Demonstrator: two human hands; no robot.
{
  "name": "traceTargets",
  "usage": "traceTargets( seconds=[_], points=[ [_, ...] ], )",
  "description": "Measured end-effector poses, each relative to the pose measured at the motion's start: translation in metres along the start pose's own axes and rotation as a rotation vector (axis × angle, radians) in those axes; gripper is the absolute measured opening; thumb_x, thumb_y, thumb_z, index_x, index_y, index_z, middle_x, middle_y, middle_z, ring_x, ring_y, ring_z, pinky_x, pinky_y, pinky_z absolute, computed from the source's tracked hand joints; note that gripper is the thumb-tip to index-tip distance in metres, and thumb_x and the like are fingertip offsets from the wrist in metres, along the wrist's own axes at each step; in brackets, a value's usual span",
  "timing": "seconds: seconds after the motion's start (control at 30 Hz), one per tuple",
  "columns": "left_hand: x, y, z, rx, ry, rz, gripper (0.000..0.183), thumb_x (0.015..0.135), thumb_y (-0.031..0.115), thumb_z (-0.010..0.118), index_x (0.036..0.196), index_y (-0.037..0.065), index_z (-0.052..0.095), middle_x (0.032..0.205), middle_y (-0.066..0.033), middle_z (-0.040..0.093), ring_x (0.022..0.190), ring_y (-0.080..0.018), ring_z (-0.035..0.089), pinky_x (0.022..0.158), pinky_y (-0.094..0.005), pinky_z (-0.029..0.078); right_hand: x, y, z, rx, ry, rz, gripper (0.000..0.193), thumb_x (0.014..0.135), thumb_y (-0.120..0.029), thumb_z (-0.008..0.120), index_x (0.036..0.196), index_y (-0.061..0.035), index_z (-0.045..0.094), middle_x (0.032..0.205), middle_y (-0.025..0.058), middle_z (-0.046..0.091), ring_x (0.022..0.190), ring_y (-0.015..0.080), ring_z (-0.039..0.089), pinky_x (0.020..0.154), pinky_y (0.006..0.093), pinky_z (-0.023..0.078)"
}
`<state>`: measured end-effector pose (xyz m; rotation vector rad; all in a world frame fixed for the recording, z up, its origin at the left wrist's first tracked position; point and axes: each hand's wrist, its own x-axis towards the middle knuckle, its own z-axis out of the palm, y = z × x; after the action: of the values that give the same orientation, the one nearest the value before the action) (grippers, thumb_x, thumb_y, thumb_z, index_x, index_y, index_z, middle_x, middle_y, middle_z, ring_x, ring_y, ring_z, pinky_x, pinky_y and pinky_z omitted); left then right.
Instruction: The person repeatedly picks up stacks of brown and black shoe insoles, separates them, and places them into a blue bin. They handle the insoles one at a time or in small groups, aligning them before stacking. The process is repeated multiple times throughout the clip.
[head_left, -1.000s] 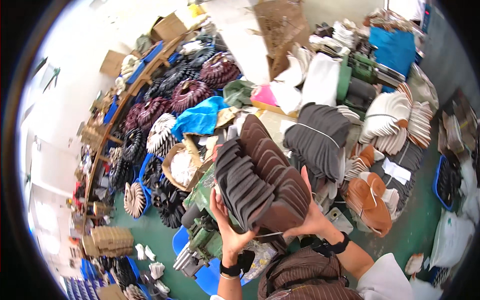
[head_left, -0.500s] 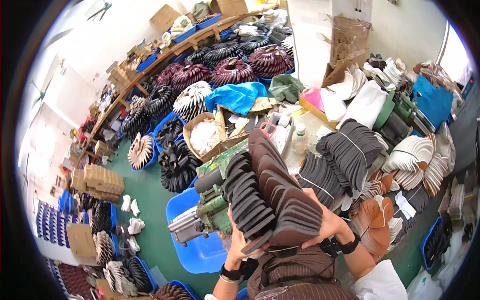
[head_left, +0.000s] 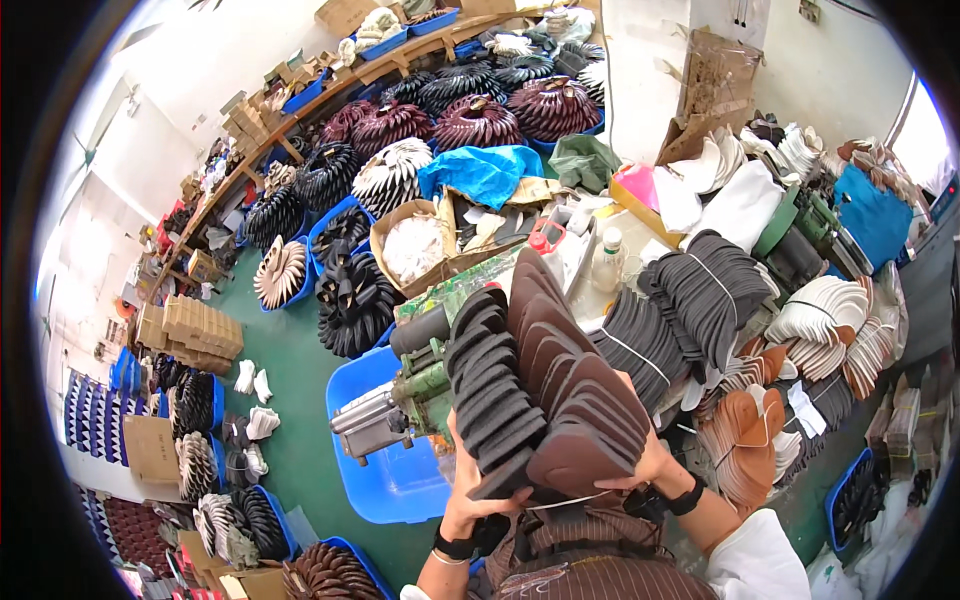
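Amid crowded stacks of shoe parts, I keep both hands clamped on a bundle of dark brown and black insoles (head_left: pixel 575 400), my left hand (head_left: pixel 468 492) gripping its near left side, my right hand (head_left: pixel 645 467) its near right, with a pale strap (head_left: pixel 565 503) across the near end. Compared with a second ago, the bundle stands steeper in view and more of the blue basin (head_left: pixel 400 488) shows beneath the green machine (head_left: pixel 425 378) at left, suggesting my handling continues with neither hand free, while strapped charcoal insoles (head_left: pixel 705 285) lie to the right
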<state>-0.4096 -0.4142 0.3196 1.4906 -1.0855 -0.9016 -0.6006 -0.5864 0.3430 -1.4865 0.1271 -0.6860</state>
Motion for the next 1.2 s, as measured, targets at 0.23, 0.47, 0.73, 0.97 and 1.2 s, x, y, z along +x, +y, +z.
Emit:
traceTargets(
  seconds=[0.23,0.47,0.73,0.97,1.2],
  points=[
    [-0.028,0.017,0.006,-0.076,-0.012,-0.169,0.026,0.08,0.014,0.066,0.104,0.006,0.064,0.107,-0.0087,0.062,0.102,-0.0294,0.055,0.096,-0.039,0.04,-0.039,-0.013,-0.016,0.411,0.628,0.338,0.101,0.054,-0.012,0.079,0.139,0.0032,0.027,0.133,0.0133,0.044,0.12,0.0239,0.045,0.103,0.0359,0.034],
    [0.023,0.048,0.043,0.497,-0.249,0.353,0.043,0.067,0.015,0.074,0.109,0.011,0.063,0.116,-0.0037,0.06,0.119,-0.0269,0.048,0.107,-0.0493,0.029,-0.03,-0.03,-0.029,-0.001,0.661,0.103,0.107,0.05,-0.008,0.079,0.141,0.0017,0.022,0.135,0.0134,0.04,0.127,0.0231,0.039,0.108,0.0348,0.026],
    [0.019,0.029,0.073,-0.095,-0.313,-0.084,0.119,0.049,0.024,0.089,0.138,-0.001,0.015,0.13,-0.0185,0.04,0.125,-0.0279,0.039,0.108,-0.0382,0.028,-0.047,-0.052,-0.053,0.633,1.158,0.269,0.063,0.067,-0.02,0.065,0.124,-0.0003,0.046,0.111,0.0136,0.058,0.1,0.0267,0.058,0.09,0.0377,0.046],
    [0.023,0.044,0.071,0.235,-0.345,-0.062,0.11,0.047,0.024,0.083,0.136,-0.003,0.025,0.128,-0.0216,0.04,0.123,-0.0341,0.041,0.105,-0.0391,0.031,-0.079,-0.046,-0.146,0.179,1.656,-0.214,0.058,0.081,-0.04,0.057,0.124,-0.0036,0.048,0.117,0.0111,0.053,0.107,0.0267,0.053,0.093,0.0384,0.043],
    [0.126,0.028,0.133,0.676,-0.036,-0.001,0.103,0.053,0.035,0.078,0.139,0.007,0.028,0.124,-0.0328,0.039,0.113,-0.0468,0.043,0.094,-0.0466,0.04,-0.134,-0.086,-0.127,0.306,1.343,-0.256,0.069,0.08,-0.047,0.053,0.133,-0.0034,0.041,0.128,0.0131,0.05,0.113,0.0298,0.051,0.094,0.0414,0.044]
  ],
)
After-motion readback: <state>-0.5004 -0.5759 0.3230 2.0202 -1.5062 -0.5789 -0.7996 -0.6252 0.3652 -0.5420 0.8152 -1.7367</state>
